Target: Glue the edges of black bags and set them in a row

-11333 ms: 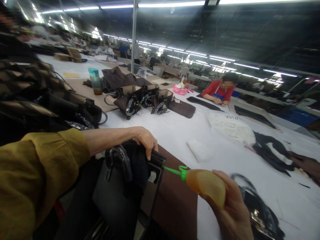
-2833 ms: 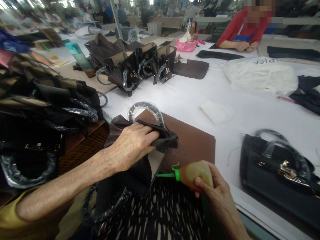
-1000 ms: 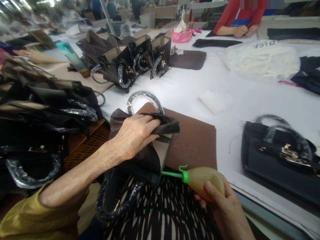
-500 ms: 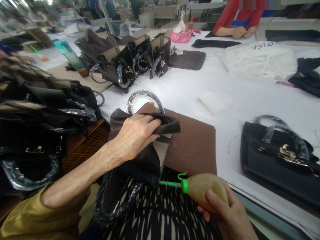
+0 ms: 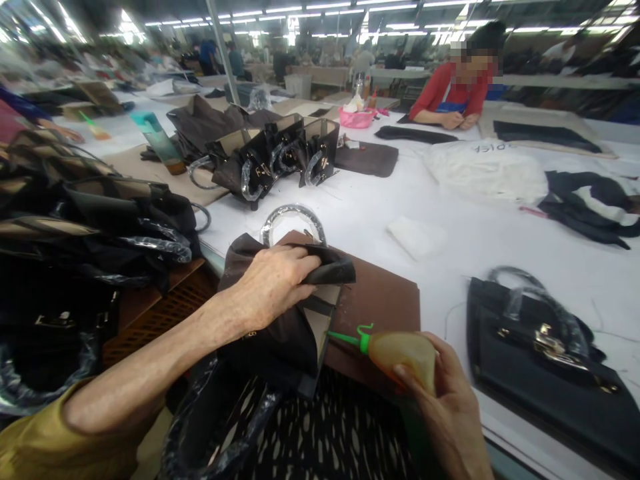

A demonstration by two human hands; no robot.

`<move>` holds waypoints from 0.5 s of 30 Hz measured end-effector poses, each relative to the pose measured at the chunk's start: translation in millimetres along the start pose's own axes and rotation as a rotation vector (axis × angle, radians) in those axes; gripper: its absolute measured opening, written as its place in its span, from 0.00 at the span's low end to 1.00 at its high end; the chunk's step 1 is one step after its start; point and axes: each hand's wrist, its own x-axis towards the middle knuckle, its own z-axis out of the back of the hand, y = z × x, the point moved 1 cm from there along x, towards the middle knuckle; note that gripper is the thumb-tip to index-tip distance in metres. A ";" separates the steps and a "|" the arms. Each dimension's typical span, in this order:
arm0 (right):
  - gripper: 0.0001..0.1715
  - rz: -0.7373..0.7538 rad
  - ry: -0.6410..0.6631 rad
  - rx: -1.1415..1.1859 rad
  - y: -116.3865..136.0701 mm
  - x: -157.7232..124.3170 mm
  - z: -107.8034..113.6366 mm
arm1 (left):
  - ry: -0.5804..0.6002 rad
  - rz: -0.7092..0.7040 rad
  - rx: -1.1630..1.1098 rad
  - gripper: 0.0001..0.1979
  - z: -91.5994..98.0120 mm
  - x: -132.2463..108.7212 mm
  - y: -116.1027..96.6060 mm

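Observation:
A dark handbag (image 5: 285, 347) with plastic-wrapped handles lies tilted between my lap and the table edge. My left hand (image 5: 273, 280) is closed on the dark material at its top, fingers curled over the edge. In my right hand (image 5: 445, 380) is a squeeze bottle (image 5: 405, 353) of amber fluid with a green nozzle. The nozzle tip points left, at the pale inner edge of the bag; whether it touches I cannot tell. Under the bag a brown board (image 5: 380, 287) rests on the table.
A finished-looking black handbag (image 5: 540, 353) lies at right. Several open bags (image 5: 280, 157) stand at the back, and more bags (image 5: 100, 207) are piled at left above a brown crate (image 5: 160, 313). Across the white table (image 5: 350, 207) sits a person in red (image 5: 445, 100).
The view has tipped upward. My right hand has raised the bottle, bringing its nozzle from the bag's lower corner up along the inner edge. My left hand keeps its hold.

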 end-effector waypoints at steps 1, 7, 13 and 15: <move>0.34 0.040 -0.004 -0.039 -2.0 6.2 -1.2 | 0.002 0.001 -0.005 0.07 1.7 2.2 1.3; 0.25 0.469 -0.077 -0.217 -0.7 29.7 -7.9 | 0.021 0.038 -0.083 0.05 14.2 22.1 14.8; 0.26 0.794 -0.232 -0.122 31.7 29.5 3.4 | 0.053 0.129 -0.195 0.05 24.0 43.4 27.0; 0.32 0.644 -0.400 0.073 53.8 29.1 14.5 | 0.076 0.148 -0.218 0.05 25.9 47.4 26.0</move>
